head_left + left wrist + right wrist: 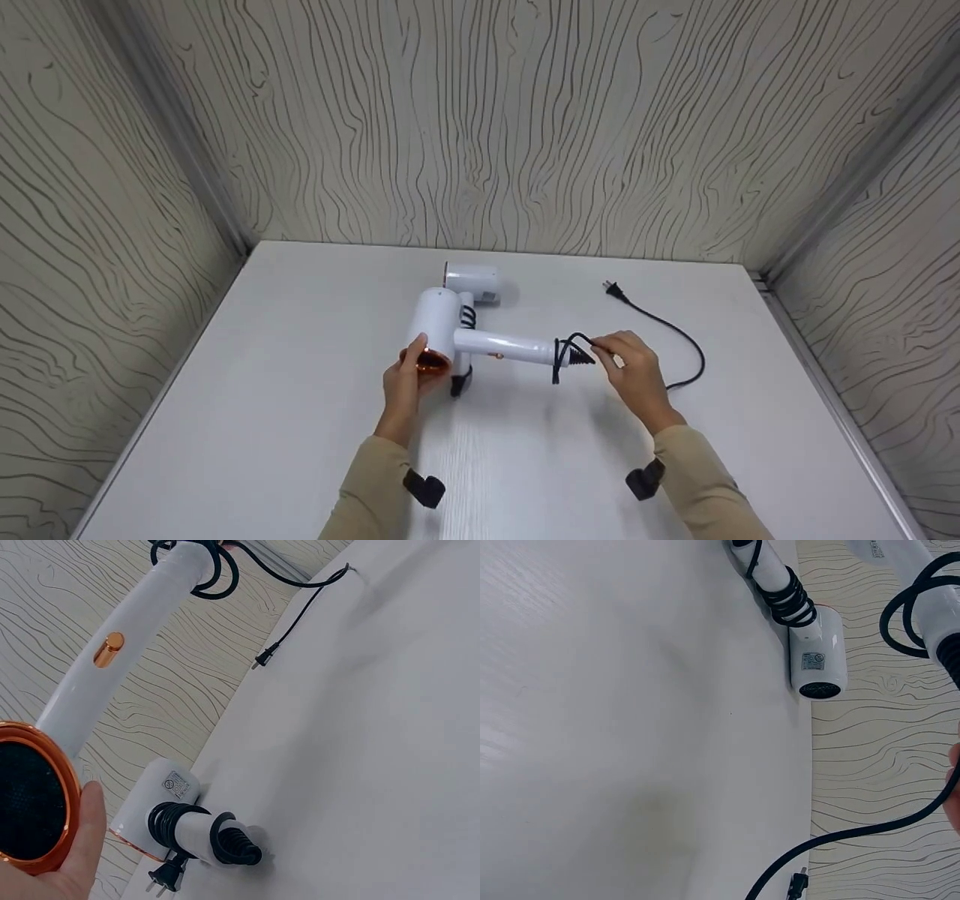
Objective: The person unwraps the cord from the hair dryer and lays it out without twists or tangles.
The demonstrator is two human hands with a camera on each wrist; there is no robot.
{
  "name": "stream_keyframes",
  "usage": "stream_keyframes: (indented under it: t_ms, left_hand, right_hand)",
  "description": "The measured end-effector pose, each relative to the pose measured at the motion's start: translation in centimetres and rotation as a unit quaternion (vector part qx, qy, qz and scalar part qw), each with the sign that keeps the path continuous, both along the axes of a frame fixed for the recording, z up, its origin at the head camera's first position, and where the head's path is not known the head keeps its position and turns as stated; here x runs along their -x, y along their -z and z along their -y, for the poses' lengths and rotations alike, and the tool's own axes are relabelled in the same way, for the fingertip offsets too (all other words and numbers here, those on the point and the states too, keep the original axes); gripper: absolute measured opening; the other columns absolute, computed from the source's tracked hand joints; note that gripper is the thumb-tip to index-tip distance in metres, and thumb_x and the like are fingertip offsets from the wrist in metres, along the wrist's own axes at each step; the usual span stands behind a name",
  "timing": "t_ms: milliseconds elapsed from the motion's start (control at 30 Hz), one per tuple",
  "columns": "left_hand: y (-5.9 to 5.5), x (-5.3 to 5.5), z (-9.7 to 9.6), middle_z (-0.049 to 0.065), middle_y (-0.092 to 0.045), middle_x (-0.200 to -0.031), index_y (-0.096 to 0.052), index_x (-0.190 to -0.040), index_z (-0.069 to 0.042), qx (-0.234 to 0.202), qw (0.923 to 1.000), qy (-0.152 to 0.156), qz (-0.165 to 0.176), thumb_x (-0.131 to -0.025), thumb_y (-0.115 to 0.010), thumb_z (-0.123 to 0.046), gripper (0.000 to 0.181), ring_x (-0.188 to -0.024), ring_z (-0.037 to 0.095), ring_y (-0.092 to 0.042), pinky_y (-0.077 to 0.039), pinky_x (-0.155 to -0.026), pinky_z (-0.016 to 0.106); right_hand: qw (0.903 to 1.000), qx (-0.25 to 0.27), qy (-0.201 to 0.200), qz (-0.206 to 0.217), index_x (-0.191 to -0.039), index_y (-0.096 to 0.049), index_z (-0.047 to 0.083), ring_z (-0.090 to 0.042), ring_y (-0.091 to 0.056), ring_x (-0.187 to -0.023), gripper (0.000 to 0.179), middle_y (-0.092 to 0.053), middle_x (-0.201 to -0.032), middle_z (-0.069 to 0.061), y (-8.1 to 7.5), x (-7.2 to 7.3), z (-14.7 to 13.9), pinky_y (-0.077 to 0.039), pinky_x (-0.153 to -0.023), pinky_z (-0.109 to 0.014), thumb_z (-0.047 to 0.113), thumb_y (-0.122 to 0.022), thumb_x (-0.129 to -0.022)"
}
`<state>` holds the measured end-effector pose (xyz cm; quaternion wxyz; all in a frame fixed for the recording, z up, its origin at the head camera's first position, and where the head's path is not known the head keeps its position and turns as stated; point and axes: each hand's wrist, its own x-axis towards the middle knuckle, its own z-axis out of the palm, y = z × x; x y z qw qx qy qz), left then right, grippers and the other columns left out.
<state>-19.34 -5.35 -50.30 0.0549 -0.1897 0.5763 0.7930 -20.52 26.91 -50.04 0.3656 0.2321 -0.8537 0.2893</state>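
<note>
My left hand (401,390) grips a white hair dryer (436,319) by its barrel, thumb by the copper-coloured rim. The dryer is held above the table, its handle (510,346) pointing right. A copper-coloured button (109,649) shows on the handle in the left wrist view. My right hand (637,375) pinches the black cord (579,336) just beyond the handle's end. Loose loops of the cord go round that end. From the right hand the cord runs down to the table and curves back to its plug (615,290).
A second white hair dryer (472,277) lies on the white table (300,360) behind the held one. Its cord (789,598) is wound round its handle, and its plug (166,874) hangs beside it. Wood-grain panels (480,135) stand at the back and sides.
</note>
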Motion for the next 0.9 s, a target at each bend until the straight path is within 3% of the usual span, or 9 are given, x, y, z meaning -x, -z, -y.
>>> stream_keyframes:
  t_ms: [267,600,900]
  left_hand:
    - [0.2,-0.1,0.1,0.019,-0.056,-0.125,-0.042,-0.134,0.005,0.032,0.9994,-0.003,0.01,-0.092,-0.05,-0.056,0.074,-0.089,0.014,-0.065,-0.058,-0.09,0.031]
    - [0.5,0.2,0.2,0.009,-0.061,-0.102,-0.05,-0.123,0.007,0.029,0.999,-0.032,0.009,-0.092,-0.054,-0.051,0.066,-0.079,0.01,-0.063,-0.06,-0.082,0.026]
    - [0.4,0.2,0.2,0.01,-0.06,-0.107,-0.047,-0.126,0.006,0.018,0.9991,-0.036,0.01,-0.092,-0.053,-0.053,0.069,-0.083,0.011,-0.063,-0.059,-0.086,0.028]
  right_hand:
    - [0.9997,0.001,0.012,-0.019,-0.084,-0.071,0.0,-0.015,-0.061,-0.072,0.022,-0.066,-0.079,-0.008,-0.2,-0.2,-0.2,-0.047,-0.07,-0.004,-0.013,-0.077,-0.067]
    - [0.9992,-0.002,0.006,-0.038,-0.085,-0.071,0.0,-0.014,-0.06,-0.073,0.025,-0.066,-0.081,-0.006,-0.3,-0.7,0.2,-0.048,-0.07,-0.005,-0.015,-0.077,-0.066]
    - [0.9988,-0.003,0.002,-0.048,-0.083,-0.071,0.001,-0.013,-0.06,-0.074,0.027,-0.066,-0.08,-0.005,0.0,-1.1,0.4,-0.049,-0.072,-0.006,-0.015,-0.079,-0.064]
